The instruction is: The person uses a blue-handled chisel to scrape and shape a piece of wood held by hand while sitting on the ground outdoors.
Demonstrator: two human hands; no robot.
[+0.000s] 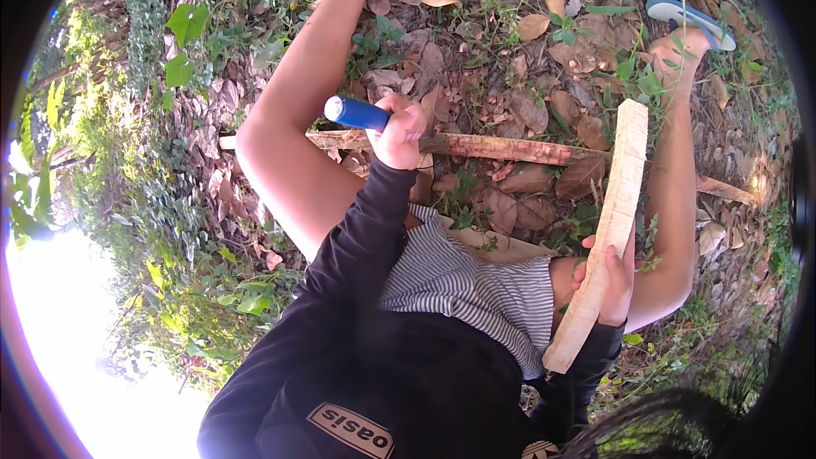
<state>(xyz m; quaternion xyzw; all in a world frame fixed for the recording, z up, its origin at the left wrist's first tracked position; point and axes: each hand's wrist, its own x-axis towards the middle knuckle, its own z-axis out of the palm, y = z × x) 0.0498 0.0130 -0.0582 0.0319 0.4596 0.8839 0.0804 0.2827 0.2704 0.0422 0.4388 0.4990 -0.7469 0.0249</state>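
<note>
My left hand (399, 132) is closed around the blue handle (357, 112) of a tool, and the hand hides its working end. My right hand (608, 282) grips a pale, stripped length of wood (619, 195) near its lower end, holding it upright and slightly tilted between my knees. Both arms are in black sleeves. I am sitting on the ground with bent bare legs, wearing a striped garment (463, 280).
A long brown stick (501, 148) lies across the ground in front of me, on dry leaves (527, 30). My right foot wears a blue sandal (688, 21). Green plants (183, 42) grow at the left and top. Strong sun glare fills the lower left.
</note>
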